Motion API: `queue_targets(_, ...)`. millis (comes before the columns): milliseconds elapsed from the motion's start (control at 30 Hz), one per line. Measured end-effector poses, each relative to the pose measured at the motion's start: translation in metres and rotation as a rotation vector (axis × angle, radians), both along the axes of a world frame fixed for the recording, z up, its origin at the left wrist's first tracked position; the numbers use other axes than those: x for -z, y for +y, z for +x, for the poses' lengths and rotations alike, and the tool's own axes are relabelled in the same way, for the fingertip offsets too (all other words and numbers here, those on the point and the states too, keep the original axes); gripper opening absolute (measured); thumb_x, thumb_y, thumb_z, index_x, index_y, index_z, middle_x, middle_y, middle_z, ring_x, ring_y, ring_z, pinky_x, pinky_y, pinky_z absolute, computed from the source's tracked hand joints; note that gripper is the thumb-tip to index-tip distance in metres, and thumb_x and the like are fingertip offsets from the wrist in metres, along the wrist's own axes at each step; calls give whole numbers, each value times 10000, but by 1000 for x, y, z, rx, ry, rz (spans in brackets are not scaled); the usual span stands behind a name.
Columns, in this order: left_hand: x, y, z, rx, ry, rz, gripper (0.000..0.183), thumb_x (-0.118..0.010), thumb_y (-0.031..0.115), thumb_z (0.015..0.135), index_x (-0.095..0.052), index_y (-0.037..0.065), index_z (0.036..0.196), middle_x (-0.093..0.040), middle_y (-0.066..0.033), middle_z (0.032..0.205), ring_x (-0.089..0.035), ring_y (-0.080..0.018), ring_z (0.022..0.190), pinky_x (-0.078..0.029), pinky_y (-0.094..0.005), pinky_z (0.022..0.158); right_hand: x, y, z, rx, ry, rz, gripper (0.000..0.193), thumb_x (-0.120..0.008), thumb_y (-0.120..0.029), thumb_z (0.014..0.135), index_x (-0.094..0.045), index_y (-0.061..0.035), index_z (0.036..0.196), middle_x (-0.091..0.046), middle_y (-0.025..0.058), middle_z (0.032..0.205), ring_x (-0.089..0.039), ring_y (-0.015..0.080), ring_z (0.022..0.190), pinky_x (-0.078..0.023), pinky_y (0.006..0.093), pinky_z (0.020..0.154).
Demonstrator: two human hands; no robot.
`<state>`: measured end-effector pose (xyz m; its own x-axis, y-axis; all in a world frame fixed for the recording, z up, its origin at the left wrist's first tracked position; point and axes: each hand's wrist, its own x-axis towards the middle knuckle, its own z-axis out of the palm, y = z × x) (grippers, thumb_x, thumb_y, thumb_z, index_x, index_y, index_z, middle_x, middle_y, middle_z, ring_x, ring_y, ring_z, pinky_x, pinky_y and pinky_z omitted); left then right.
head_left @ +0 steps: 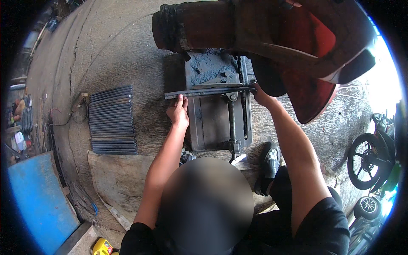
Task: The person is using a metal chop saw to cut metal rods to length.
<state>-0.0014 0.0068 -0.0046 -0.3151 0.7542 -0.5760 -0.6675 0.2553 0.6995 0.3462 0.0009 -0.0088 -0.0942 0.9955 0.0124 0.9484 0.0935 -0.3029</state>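
A small bundle of dark metal rods [178,94] lies crosswise on the grey base of a cut-off saw [210,123], against the vise fence [212,86]. My left hand [178,111] is closed on the rods' left end, which sticks out past the base. At their right end my right hand [262,95] is closed too, its fingers partly hidden beside the saw's red guard [293,95]. The vise screw [231,119] runs toward me from the rods. Above the base hangs the saw's red motor housing [206,25], and blue-grey grit [208,68] covers the base's far part.
A neat row of similar rods [111,121] lies on the concrete floor to the left. Nearer are a flat brown sheet [121,174], a blue panel [40,195] and a yellow container [102,246]. Motorcycles stand at the right, one showing its wheel [365,160]. My shoe [269,161] is beside the saw.
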Motion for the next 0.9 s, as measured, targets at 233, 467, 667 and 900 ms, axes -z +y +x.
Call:
queue_targets(233, -2, 0, -1, 27, 14, -24, 184, -677, 29, 844, -555, 18, 981, -616, -74, 930, -627, -174, 843, -562, -297, 810, -131, 26, 5, -9, -103, 25, 241, -607, -181, 841, -622, -77, 1059, -632, 193, 996, -609, 377, 932, -488, 435, 805)
queue_targets(467, -9, 5, 3, -4, 49, -91, 166, -663, 29, 857, -586, 49, 1002, -621, -40, 901, -617, -136, 785, -564, -252, 734, -326, 46, -26, -58, -167, 346, 203, -577, -201, 844, -619, -63, 987, -625, 194, 997, -607, 379, 928, -492, 436, 800)
queue_targets(667, -10, 4, 7, -44, 57, -60, 154, -679, 30, 845, -563, 76, 936, -614, -23, 869, -624, -129, 766, -564, -257, 712, -398, 49, -60, -52, -189, 472, 197, -552, -218, 846, -617, -50, 925, -619, 194, 997, -604, 382, 923, -495, 436, 797)
queue_targets(900, -8, 6, 2, 21, 44, -66, 155, -671, 42, 855, -589, 60, 985, -628, -25, 896, -627, -136, 763, -568, -258, 712, -396, 53, -68, -87, -223, 807, 210, -538, -258, 851, -611, -65, 886, -605, 201, 919, -597, 416, 874, -482, 476, 773)
